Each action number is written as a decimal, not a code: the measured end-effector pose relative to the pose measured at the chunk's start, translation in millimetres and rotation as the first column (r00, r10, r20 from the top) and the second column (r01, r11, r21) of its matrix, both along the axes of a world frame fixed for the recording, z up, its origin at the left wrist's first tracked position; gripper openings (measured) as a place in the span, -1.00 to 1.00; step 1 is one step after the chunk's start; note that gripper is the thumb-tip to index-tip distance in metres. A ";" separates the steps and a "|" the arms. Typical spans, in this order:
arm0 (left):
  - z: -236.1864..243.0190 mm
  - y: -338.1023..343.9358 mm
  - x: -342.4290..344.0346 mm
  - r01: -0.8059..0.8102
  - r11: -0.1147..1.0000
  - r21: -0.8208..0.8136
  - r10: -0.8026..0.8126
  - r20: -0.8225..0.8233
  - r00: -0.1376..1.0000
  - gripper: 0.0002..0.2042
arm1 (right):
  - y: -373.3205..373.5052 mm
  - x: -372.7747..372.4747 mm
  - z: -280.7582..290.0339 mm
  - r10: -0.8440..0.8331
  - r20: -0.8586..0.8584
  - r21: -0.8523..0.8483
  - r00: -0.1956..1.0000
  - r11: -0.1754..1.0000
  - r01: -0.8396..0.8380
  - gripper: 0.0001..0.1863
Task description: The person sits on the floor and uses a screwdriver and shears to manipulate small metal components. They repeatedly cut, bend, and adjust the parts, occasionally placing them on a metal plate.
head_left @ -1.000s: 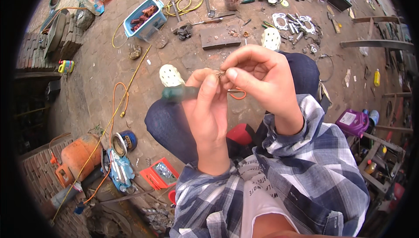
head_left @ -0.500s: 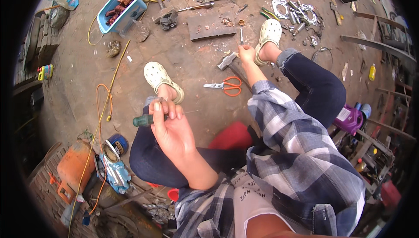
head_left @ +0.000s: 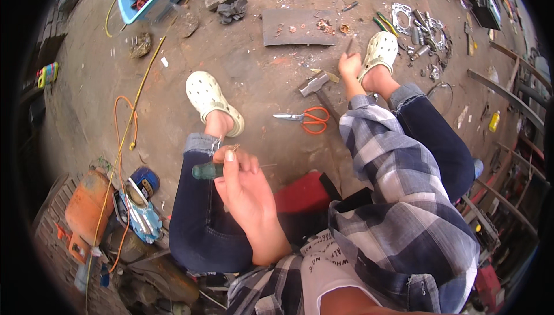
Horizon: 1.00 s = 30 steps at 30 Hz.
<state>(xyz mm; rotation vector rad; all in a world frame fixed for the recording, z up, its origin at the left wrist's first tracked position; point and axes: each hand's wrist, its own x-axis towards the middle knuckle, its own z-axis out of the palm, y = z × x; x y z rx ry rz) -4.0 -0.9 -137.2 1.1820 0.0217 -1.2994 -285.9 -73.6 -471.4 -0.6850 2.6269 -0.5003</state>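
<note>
My left hand [head_left: 245,185], palm up above my left knee, is closed round a screwdriver [head_left: 205,170] with a green handle; its thin shaft sticks out to the right. Between thumb and fingertips it also pinches a small copper-coloured bit [head_left: 233,148]. By my right shoe, my right hand [head_left: 350,66] is closed on a slim metal tool [head_left: 350,45] pointing away from me; its kind does not show. A hammer [head_left: 312,84] and orange-handled scissors [head_left: 315,121] lie nearer on the ground. Beyond is a flat metal block [head_left: 283,39] with copper-coloured scraps on it.
A blue basket [head_left: 163,4] of reddish-brown pieces stands at the far left. Pliers [head_left: 385,23] and several metal parts [head_left: 424,33] lie far right. An orange gas cylinder [head_left: 88,202] and a yellow hose [head_left: 140,87] are on the left; metal frames [head_left: 508,95] line the right.
My right hand with the slim tool has moved right, away from the metal block's front. My left hand, still holding the screwdriver, sits slightly lower and further right; the whole view has shifted.
</note>
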 end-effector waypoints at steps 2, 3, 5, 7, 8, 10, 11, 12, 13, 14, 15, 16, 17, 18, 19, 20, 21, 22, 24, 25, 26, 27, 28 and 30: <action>3.9 2.1 -1.3 -0.001 0.999 -0.040 -0.002 -0.076 0.997 -0.93 | 0.2 -10.1 -1.1 -0.047 0.157 -0.297 0.986 0.950 0.093 -0.75; 1.1 9.6 1.8 -0.047 0.997 -0.055 0.040 -0.109 0.993 -0.95 | -8.1 33.6 58.5 -0.042 0.523 -0.434 0.851 0.847 0.308 -0.80; 14.8 8.6 -4.0 -0.022 0.996 -0.088 0.008 -0.150 0.989 -0.91 | -1.3 40.2 114.3 0.220 0.467 -0.504 0.856 0.862 0.054 -0.80; 18.9 14.9 -6.5 -0.037 0.987 -0.155 0.005 -0.202 0.979 -0.90 | 5.7 63.7 171.9 0.419 0.325 -0.519 0.848 0.829 -0.211 -0.79; 25.6 17.6 -7.8 -0.048 0.984 -0.171 0.009 -0.221 0.975 -0.90 | 8.6 73.5 189.8 0.584 0.156 -0.623 0.797 0.684 -0.379 -0.78; 36.7 25.0 -8.3 -0.062 0.973 -0.220 0.006 -0.248 0.969 -0.90 | 15.9 94.1 245.3 0.743 0.118 -0.675 0.659 0.547 -0.495 -0.76; 41.5 29.4 -6.4 -0.073 0.965 -0.250 0.008 -0.249 0.968 -0.91 | 20.6 107.3 287.1 0.763 0.273 -0.657 0.586 0.593 -0.465 -0.76; 47.2 30.3 -7.3 -0.065 0.955 -0.288 -0.011 -0.258 0.966 -0.91 | 27.5 112.5 317.1 0.776 0.257 -0.669 0.576 0.573 -0.474 -0.76; 53.0 30.8 -8.5 -0.064 0.946 -0.319 -0.015 -0.241 0.970 -0.91 | 35.3 117.4 343.8 0.791 0.243 -0.682 0.562 0.551 -0.481 -0.76; 58.0 33.3 -8.2 -0.070 0.936 -0.344 -0.006 -0.218 0.976 -0.90 | 45.8 123.6 371.8 0.807 0.227 -0.662 0.545 0.538 -0.522 -0.76; 62.3 35.7 -8.2 -0.072 0.928 -0.366 0.000 -0.194 0.981 -0.90 | 58.0 124.8 391.3 0.837 0.218 -0.657 0.502 0.506 -0.558 -0.77; 66.6 37.8 -6.8 -0.069 0.921 -0.382 0.012 -0.150 0.989 -0.89 | 70.0 125.5 407.7 0.864 0.214 -0.652 0.456 0.474 -0.592 -0.77; 70.7 38.9 -5.8 -0.068 0.915 -0.399 0.028 -0.106 0.994 -0.88 | 77.8 125.8 421.2 0.889 0.210 -0.646 0.408 0.439 -0.624 -0.77; 72.7 40.8 -4.9 -0.067 0.909 -0.410 0.049 -0.053 0.997 -0.88 | 81.6 125.2 429.5 0.938 0.088 -0.657 0.336 0.308 -0.688 -0.77; 75.5 42.8 -4.7 -0.079 0.904 -0.419 0.078 -0.021 0.997 -0.87 | 83.9 124.1 436.6 0.967 -0.035 -0.651 0.254 0.171 -0.740 -0.77; 78.4 44.4 -4.8 -0.093 0.899 -0.428 0.108 0.011 0.994 -0.86 | 85.9 123.9 441.4 0.974 -0.157 -0.628 0.164 0.030 -0.778 -0.77; 80.5 46.6 -5.5 -0.102 0.896 -0.432 0.134 0.042 0.990 -0.85 | 89.6 123.1 444.3 0.975 -0.146 -0.615 0.166 0.042 -0.787 -0.77; 81.9 48.1 -5.1 -0.091 0.896 -0.436 0.130 0.061 0.990 -0.87 | 92.7 122.6 446.5 0.976 -0.136 -0.602 0.168 0.053 -0.796 -0.76; 83.1 49.3 -4.7 -0.062 0.896 -0.441 0.118 0.101 0.988 -0.88 | 96.1 125.1 445.6 0.970 -0.110 -0.619 0.216 0.103 -0.778 -0.79; 83.0 49.9 -5.3 -0.054 0.895 -0.444 0.105 0.091 0.990 -0.88 | 96.6 126.9 443.5 0.964 -0.098 -0.637 0.246 0.129 -0.760 -0.79; 82.8 50.2 -6.4 -0.045 0.894 -0.446 0.091 0.082 0.992 -0.88 | 96.6 128.6 441.4 0.958 -0.084 -0.655 0.275 0.155 -0.740 -0.80; 82.5 50.3 -6.9 -0.036 0.893 -0.448 0.076 0.074 0.994 -0.88 | 96.3 130.3 439.8 0.950 -0.067 -0.672 0.304 0.183 -0.718 -0.80; 80.8 49.7 -7.4 -0.037 0.889 -0.456 0.072 0.060 0.996 -0.87 | 95.0 131.4 439.2 0.953 -0.079 -0.669 0.293 0.167 -0.725 -0.82; 80.8 49.8 -9.2 -0.053 0.892 -0.449 0.091 0.065 0.994 -0.87 | 96.1 131.5 437.1 0.957 -0.016 -0.662 0.290 0.207 -0.721 -0.82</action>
